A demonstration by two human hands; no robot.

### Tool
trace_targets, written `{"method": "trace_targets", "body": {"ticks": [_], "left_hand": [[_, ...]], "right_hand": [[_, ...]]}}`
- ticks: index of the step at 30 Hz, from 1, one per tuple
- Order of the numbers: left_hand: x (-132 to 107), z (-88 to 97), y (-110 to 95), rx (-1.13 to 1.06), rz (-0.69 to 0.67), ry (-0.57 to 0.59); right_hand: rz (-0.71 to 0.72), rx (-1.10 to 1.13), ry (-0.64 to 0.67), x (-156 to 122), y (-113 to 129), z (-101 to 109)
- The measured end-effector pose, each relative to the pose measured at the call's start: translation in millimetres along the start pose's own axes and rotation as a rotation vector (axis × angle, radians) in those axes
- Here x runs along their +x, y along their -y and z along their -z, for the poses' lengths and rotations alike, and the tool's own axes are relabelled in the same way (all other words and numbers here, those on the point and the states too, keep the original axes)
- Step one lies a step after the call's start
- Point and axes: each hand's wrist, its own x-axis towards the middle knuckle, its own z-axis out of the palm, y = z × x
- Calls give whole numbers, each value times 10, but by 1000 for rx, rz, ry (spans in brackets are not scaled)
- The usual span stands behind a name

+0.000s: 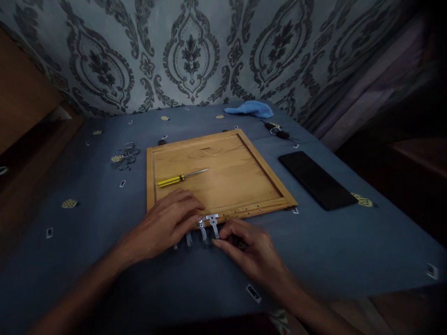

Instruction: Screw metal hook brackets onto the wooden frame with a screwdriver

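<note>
A framed wooden board (206, 172) lies flat, its near rail showing a row of small dark holes. A yellow-handled screwdriver (171, 181) rests on the panel. At the near rail, my right hand (249, 239) pinches the lower end of a T-topped metal hook (213, 224), whose top overlaps the rail. Just left of it is another metal hook (202, 229). My left hand (171, 221) leans over the rail with bent fingers drawn together beside that second hook; what lies between the fingertips is hidden. More hooks (189, 239) hang below this hand.
Left of the board lies a pile of metal hooks (127, 156) on the blue patterned cloth (94, 242). A black phone (317, 180) is at the right. Farther back are a blue rag (250, 109) and a dark item with a ring (277, 130). A patterned wall stands behind.
</note>
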Motion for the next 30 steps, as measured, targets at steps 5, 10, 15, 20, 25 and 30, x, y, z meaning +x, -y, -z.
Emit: {"method": "trace_targets", "body": {"ticks": [5,10,15,20,25,30], "left_hand": [[8,8,-98,48,17,133],[11,-23,-162,108,9,165],[20,-50,-213,129,24,184],[38,-71,-247,139,33,177],[40,-102,-254,158,29,156],[37,-119,-279,195,18,142]], "right_hand": [[35,7,9,0,-16,-6],[24,10,7,-1,2,-6],[28,23,0,4,9,-5],[19,23,6,-7,-11,-4],[40,14,3,-3,-25,1],[81,25,-9,1,-29,14]]}}
